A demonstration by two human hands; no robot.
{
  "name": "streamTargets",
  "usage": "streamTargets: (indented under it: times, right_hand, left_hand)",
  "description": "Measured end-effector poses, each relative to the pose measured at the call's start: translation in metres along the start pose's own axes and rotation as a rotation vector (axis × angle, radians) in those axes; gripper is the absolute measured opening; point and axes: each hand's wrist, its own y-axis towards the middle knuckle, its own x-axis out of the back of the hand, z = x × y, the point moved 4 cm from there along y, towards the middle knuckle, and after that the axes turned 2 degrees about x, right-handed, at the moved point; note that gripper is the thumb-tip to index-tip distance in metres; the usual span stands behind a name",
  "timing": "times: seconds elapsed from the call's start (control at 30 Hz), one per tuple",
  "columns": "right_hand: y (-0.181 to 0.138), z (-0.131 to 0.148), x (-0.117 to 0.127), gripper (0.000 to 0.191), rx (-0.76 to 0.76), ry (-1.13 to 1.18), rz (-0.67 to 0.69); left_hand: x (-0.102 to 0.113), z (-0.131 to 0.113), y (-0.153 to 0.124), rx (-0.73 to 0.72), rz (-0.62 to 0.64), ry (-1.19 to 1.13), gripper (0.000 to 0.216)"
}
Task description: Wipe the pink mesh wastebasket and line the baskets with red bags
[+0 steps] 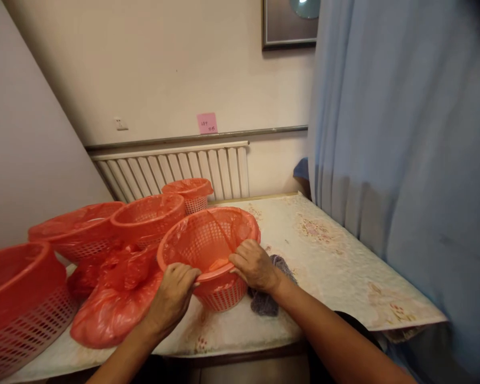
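A red plastic mesh basket [220, 296] stands tilted toward me near the table's front edge, with a red plastic bag [240, 226] lining it and folded over its rim. My left hand [174, 296] is closed on the near rim at the left, pinching the bag's edge against it. My right hand [254, 264] grips the near rim at the right, fingers curled over bag and rim. A loose heap of red plastic bags [112, 304] lies just left of the basket.
Several more bag-lined red baskets [148, 216] stand at the left and back of the table [328, 256]; a large one [20, 304] is at the far left. A grey cloth [266, 304] lies under my right wrist. A blue curtain [404, 133] hangs right; a radiator [176, 168] behind.
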Motion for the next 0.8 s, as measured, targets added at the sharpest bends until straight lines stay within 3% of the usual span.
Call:
streamTargets:
  times: [0.2,0.3,0.43,0.57,0.67,0.8]
  right_hand:
    - [-0.01,-0.027,-0.004,0.022,-0.027,0.087,0.003]
    - [-0.012,-0.026,-0.006,0.018,-0.073,0.077,-0.015]
    - [-0.005,-0.006,-0.006,0.018,-0.119,0.015,-0.014]
    - [0.008,0.022,-0.003,0.022,-0.135,-0.057,-0.033]
    - [0.01,0.026,-0.002,0.021,-0.065,-0.049,-0.013]
    - [-0.002,-0.002,-0.002,0.022,-0.067,0.01,0.006]
  left_hand:
    - [0.015,0.031,-0.012,0.023,0.08,-0.101,0.014]
    - [0.02,0.02,-0.007,0.039,0.094,-0.099,0.019]
    - [0.016,-0.014,0.005,0.062,0.038,-0.047,0.036]
    - [-0.001,-0.037,0.014,0.009,0.026,0.093,0.023]
    - [-0.009,-0.036,0.015,-0.023,0.002,0.284,0.017]
    - [-0.01,-0.021,0.01,-0.074,-0.02,0.297,0.015]
